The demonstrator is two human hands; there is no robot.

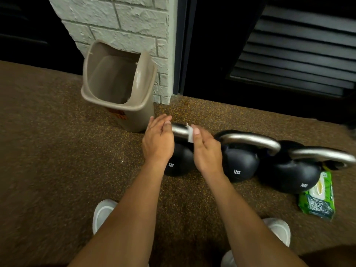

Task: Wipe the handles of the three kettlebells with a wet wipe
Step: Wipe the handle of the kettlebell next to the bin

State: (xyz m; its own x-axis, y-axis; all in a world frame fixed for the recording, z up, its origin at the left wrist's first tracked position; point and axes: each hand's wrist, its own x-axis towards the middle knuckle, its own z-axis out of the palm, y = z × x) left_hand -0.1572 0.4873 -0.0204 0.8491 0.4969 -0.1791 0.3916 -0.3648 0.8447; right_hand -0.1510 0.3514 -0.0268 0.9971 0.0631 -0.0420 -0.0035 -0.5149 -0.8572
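Three black kettlebells with silver handles stand in a row on the floor: the 8 kg one [178,162] on the left, the 12 kg one [239,162] in the middle, and a larger one [289,176] on the right. My right hand [207,149] pinches a white wet wipe [190,134] against the silver handle [180,131] of the 8 kg kettlebell. My left hand [158,139] is at the handle's left end, fingers straight and thumb touching the metal.
A beige plastic bin [117,87] stands just behind and left of the kettlebells, against a white brick pillar [134,20]. A green pack of wet wipes [317,197] lies right of the largest kettlebell. My white shoes [103,214] are on the speckled rubber floor.
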